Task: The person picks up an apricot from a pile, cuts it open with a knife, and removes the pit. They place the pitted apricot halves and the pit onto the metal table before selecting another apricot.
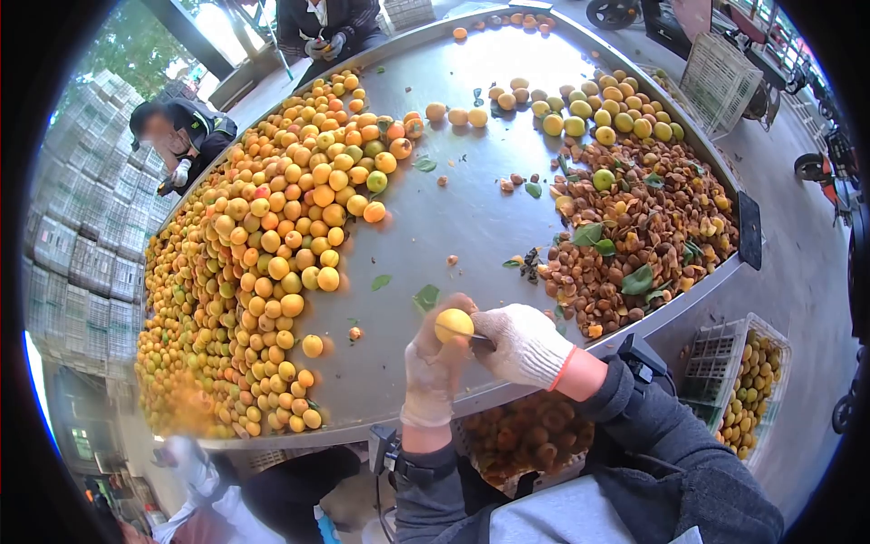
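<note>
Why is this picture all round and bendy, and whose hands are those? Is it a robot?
No robot here! A person wears a camera on their head, looking forward and down, so you see roughly what they face. The picture looks curved, with dark corners, probably because the lens is very wide.

The two hands wear whitish gloves. The left hand holds a round yellow fruit. The right hand, close beside it, grips a thin dark tool, too small to name surely.

On the shiny metal table, a big heap of orange-yellow fruit lies on the picture's left. On its right is a brown heap of what look like pits and scraps, with some green leaves.
</note>
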A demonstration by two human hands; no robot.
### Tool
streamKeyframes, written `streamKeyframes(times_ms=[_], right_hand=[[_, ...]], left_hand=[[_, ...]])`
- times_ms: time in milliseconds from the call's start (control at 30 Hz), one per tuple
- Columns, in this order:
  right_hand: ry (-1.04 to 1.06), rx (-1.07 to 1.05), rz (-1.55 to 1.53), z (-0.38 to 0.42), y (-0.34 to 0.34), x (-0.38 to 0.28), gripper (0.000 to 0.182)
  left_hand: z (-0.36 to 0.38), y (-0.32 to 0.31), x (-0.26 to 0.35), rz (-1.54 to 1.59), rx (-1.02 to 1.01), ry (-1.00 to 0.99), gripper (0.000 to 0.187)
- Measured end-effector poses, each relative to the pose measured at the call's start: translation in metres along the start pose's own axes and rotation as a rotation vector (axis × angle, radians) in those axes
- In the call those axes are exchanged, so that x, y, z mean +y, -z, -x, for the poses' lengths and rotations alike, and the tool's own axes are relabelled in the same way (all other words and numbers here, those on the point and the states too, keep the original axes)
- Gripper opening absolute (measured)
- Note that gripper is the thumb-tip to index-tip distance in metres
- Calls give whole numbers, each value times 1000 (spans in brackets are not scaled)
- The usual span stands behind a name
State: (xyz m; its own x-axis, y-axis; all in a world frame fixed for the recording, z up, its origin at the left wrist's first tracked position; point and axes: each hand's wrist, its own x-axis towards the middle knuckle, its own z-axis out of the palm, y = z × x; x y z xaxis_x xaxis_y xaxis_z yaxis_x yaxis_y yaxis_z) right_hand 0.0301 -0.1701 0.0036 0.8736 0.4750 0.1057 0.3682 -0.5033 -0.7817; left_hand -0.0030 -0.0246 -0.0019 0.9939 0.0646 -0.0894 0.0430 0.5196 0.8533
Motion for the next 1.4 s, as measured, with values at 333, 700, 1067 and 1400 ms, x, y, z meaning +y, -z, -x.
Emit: streamKeyframes(times_ms=[333, 700, 1067, 1400], right_hand=[[-77, -92, 22, -4, -5, -1, 11], [-34, -252, -367, 8, 46, 8, 12], [-126, -79, -483, 1, 41, 2, 38], [-397, -198, -863, -4, 25, -9, 31]], left_hand=[[8, -4, 3, -674, 54, -209, 42], [0, 17, 13, -504, 54, -223, 47], [11, -5, -5, -1112, -28, -408, 67], [15, 2, 3, -1045, -100, -471, 36]])
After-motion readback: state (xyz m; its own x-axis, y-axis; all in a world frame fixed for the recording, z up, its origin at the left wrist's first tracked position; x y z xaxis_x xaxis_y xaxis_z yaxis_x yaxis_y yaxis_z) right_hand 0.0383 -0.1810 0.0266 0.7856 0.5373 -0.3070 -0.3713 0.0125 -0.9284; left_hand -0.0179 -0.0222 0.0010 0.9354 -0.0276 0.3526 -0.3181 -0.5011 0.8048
